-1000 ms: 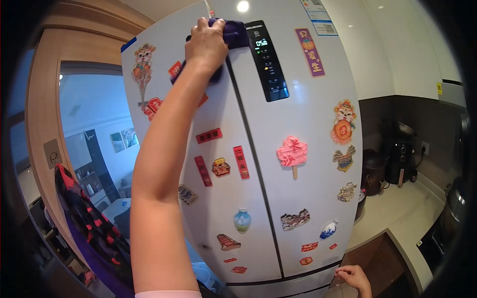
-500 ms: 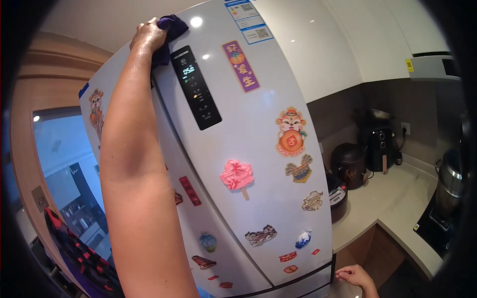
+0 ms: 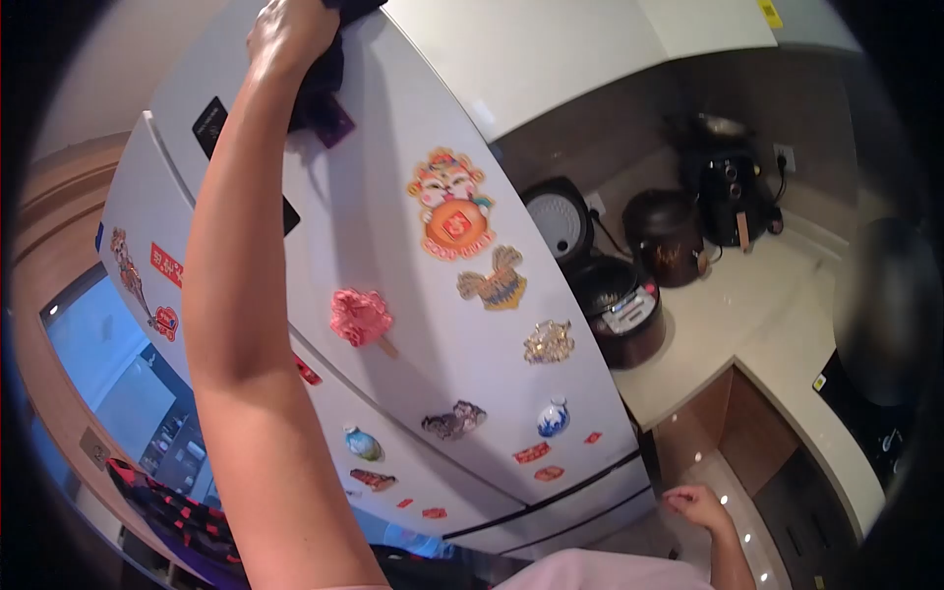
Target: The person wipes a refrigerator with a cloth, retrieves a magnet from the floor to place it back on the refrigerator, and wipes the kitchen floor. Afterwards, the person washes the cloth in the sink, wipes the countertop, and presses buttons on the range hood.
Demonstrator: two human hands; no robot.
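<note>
My raised left hand (image 3: pixel 290 37) is closed on a dark purple cloth (image 3: pixel 323 81) and presses it to the upper front of a white refrigerator (image 3: pixel 393 108). Part of the cloth hangs below the fingers, over a purple sticker (image 3: pixel 332 120). My forearm crosses the black control panel (image 3: pixel 209 126) and hides most of it. Below the cloth are a cartoon magnet (image 3: pixel 452 206) and a pink popsicle-shaped magnet (image 3: pixel 361 318). At the lower right, my right hand (image 3: pixel 700 504) hangs empty beside the refrigerator, its fingers loosely bent and apart.
On the right, a counter (image 3: pixel 752 305) holds a rice cooker (image 3: pixel 619 310) with its lid up, a dark brown pot (image 3: pixel 664 236) and a black air fryer (image 3: pixel 733 197). White cabinets (image 3: pixel 560 59) hang above. A doorway stands at the left.
My left hand has moved the cloth right across the refrigerator's top, from left of the panel to over the purple sticker. The view has tilted and shifted right. My right hand stays low.
</note>
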